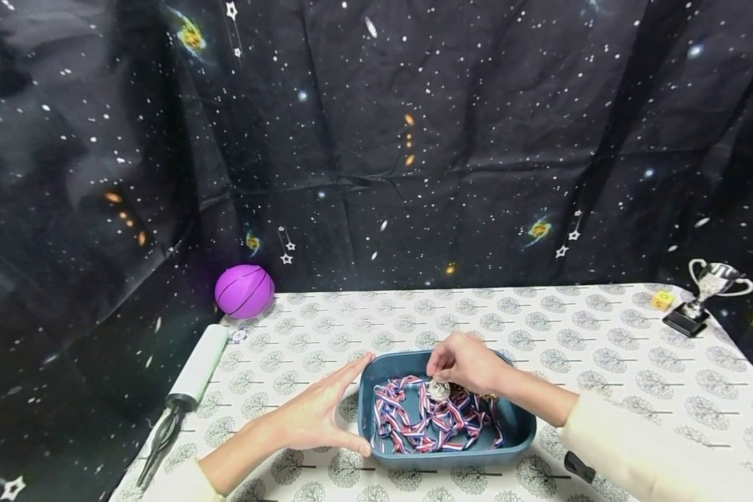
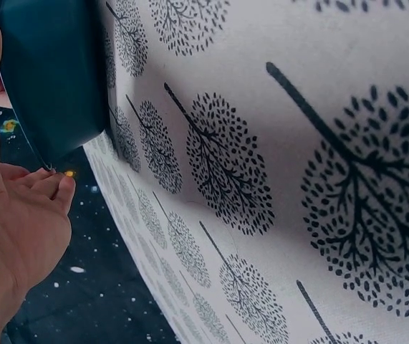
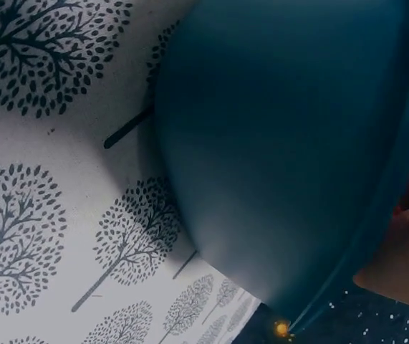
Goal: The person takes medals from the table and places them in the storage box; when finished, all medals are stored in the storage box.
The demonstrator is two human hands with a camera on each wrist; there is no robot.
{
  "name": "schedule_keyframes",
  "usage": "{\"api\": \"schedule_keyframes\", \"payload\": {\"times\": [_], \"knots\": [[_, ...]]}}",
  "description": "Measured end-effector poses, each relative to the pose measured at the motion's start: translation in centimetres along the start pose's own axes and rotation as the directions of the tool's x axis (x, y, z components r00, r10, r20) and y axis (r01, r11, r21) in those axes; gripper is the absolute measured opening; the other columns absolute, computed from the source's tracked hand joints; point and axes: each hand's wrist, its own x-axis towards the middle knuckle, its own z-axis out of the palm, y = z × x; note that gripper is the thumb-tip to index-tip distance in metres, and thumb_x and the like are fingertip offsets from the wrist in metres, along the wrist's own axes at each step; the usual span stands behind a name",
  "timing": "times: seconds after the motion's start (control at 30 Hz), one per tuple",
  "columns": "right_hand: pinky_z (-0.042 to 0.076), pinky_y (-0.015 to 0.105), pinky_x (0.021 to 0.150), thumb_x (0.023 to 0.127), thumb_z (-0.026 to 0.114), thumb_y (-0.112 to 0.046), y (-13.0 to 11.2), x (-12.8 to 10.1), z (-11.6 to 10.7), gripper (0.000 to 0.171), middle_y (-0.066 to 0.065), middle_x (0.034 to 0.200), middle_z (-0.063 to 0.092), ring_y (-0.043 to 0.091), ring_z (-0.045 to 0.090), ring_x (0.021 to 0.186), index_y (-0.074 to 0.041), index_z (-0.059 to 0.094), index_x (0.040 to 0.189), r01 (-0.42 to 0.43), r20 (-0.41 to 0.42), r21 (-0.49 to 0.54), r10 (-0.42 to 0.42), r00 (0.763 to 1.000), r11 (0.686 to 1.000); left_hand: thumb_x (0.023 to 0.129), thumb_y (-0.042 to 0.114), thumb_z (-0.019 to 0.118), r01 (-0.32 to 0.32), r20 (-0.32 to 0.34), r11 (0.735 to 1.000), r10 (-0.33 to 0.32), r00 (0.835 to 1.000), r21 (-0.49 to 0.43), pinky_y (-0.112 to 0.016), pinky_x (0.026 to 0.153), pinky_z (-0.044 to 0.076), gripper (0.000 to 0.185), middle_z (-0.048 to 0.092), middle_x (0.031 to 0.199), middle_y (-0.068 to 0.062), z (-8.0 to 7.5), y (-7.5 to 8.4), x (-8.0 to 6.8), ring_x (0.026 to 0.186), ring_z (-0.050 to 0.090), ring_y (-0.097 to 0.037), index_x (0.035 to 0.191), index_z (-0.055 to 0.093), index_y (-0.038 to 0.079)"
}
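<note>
A dark teal plastic bin (image 1: 454, 459) holds a tangle of red, white and blue medal ribbons (image 1: 408, 418). My left hand (image 1: 320, 411) is spread at the bin's left end, fingertips at the far corner and thumb at the near one. In the left wrist view, that hand's thumb and fingertips meet the rim of the bin (image 2: 54, 79). Over the bin, my right hand (image 1: 470, 364) pinches a silver medal (image 1: 439, 390) by its upper edge. The right wrist view mostly shows the bin's outer wall (image 3: 283, 143), which hides the fingertips and the medal.
At left are a purple ball (image 1: 245, 291) and a white hand pump (image 1: 199, 368) with a black end. A silver trophy cup (image 1: 709, 293) and a yellow block (image 1: 662, 300) stand far right. A small black object (image 1: 579, 467) lies by the right sleeve.
</note>
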Motion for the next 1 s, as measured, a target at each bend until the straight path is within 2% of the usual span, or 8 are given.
{"api": "schedule_keyframes", "payload": {"times": [0.23, 0.43, 0.53, 0.8, 0.9, 1.0], "knots": [[0.064, 0.027, 0.079, 0.086, 0.084, 0.006, 0.5, 0.4, 0.9, 0.016, -0.001, 0.084, 0.079, 0.010, 0.075, 0.080, -0.009, 0.080, 0.085, 0.088, -0.066, -0.065, -0.092, 0.994, 0.994, 0.070, 0.060, 0.095, 0.007, 0.000, 1.000, -0.007, 1.000, 0.005, -0.060, 0.126, 0.026, 0.137, 0.021, 0.176, -0.007, 0.0, 0.1, -0.1, 0.159, 0.025, -0.031, 0.173, 0.013, 0.023], [0.064, 0.028, 0.079, 0.084, 0.081, 0.011, 0.7, 0.5, 1.6, 0.019, -0.001, 0.084, 0.079, 0.011, 0.076, 0.081, -0.008, 0.081, 0.086, 0.087, -0.122, -0.119, -0.102, 0.987, 0.989, 0.069, 0.062, 0.094, 0.011, 0.001, 1.000, -0.011, 1.000, 0.000, -0.060, 0.125, 0.026, 0.137, 0.020, 0.176, -0.005, 0.0, 0.0, 0.0, 0.159, 0.025, -0.031, 0.173, 0.012, 0.025], [0.064, 0.027, 0.079, 0.086, 0.080, 0.009, 0.6, 0.4, 1.6, 0.016, 0.001, 0.087, 0.080, 0.012, 0.077, 0.082, -0.006, 0.082, 0.090, 0.072, -0.149, -0.115, -0.089, 0.985, 0.991, 0.069, 0.063, 0.093, 0.013, 0.002, 1.000, -0.013, 1.000, -0.001, -0.060, 0.125, 0.026, 0.137, 0.020, 0.176, -0.005, 0.0, 0.0, 0.0, 0.159, 0.025, -0.031, 0.173, 0.012, 0.025], [0.065, 0.030, 0.081, 0.090, 0.081, 0.003, 0.0, -0.7, 0.0, 0.012, 0.005, 0.094, 0.081, 0.014, 0.077, 0.084, -0.003, 0.082, 0.101, -0.003, -0.158, 0.066, 0.014, 0.987, 0.998, 0.069, 0.062, 0.094, 0.023, 0.001, 1.000, -0.023, 1.000, -0.013, -0.059, 0.126, 0.025, 0.137, 0.019, 0.176, -0.004, 0.2, 0.0, 0.0, 0.160, 0.024, -0.030, 0.173, 0.011, 0.027], [0.064, 0.028, 0.081, 0.091, 0.082, -0.001, -0.1, -1.7, -0.6, 0.014, 0.006, 0.098, 0.081, 0.014, 0.077, 0.087, -0.003, 0.082, 0.105, -0.052, -0.160, 0.154, 0.076, 0.984, 0.987, 0.071, 0.059, 0.095, 0.020, -0.006, 0.999, -0.020, 1.000, -0.026, -0.061, 0.125, 0.026, 0.135, 0.019, 0.176, -0.004, 0.2, 0.0, 0.0, 0.159, 0.025, -0.032, 0.172, 0.011, 0.028], [0.063, 0.026, 0.083, 0.092, 0.082, -0.006, -0.4, -2.8, -1.2, 0.018, 0.009, 0.104, 0.081, 0.018, 0.077, 0.093, -0.003, 0.081, 0.110, -0.065, -0.180, 0.235, 0.109, 0.978, 0.970, 0.078, 0.052, 0.093, 0.002, -0.032, 0.998, -0.003, 0.999, -0.055, -0.062, 0.125, 0.025, 0.126, 0.017, 0.176, -0.003, 0.1, 0.3, 0.3, 0.159, 0.024, -0.032, 0.172, 0.012, 0.029]]}}
